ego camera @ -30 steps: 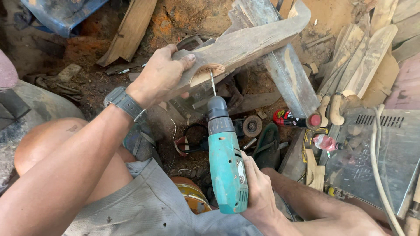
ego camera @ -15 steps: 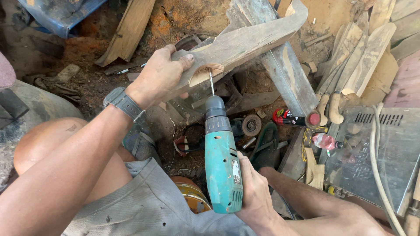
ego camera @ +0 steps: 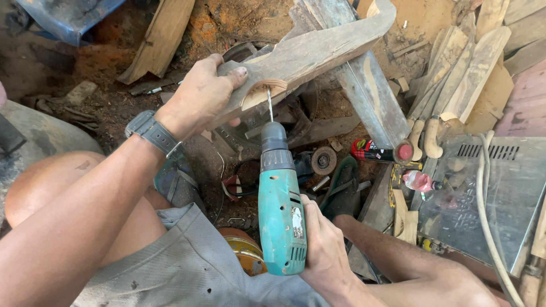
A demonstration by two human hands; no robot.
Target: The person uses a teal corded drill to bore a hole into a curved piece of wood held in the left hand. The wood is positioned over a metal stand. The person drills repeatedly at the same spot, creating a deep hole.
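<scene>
My left hand [ego camera: 200,95] grips the near end of a long weathered wooden piece [ego camera: 318,50] and holds it up off the ground. A fresh pale curved cut [ego camera: 264,91] shows on its underside by my thumb. My right hand [ego camera: 324,245] holds a teal electric drill [ego camera: 281,210] upright. The thin drill bit [ego camera: 270,104] points up and its tip meets the pale cut in the wood. A dark watch [ego camera: 152,132] sits on my left wrist.
A grey metal beam [ego camera: 364,94] leans behind the wood. Shaped wooden pieces [ego camera: 455,74] lie stacked at the right above a metal box [ego camera: 489,193] with a white cable [ego camera: 489,216]. A red can [ego camera: 375,150], a sandal [ego camera: 341,182] and a grinding disc [ego camera: 324,160] lie on the dirt.
The drill has shifted slightly left and up, bringing the bit into the pale cut. My left hand keeps the wood in the same place.
</scene>
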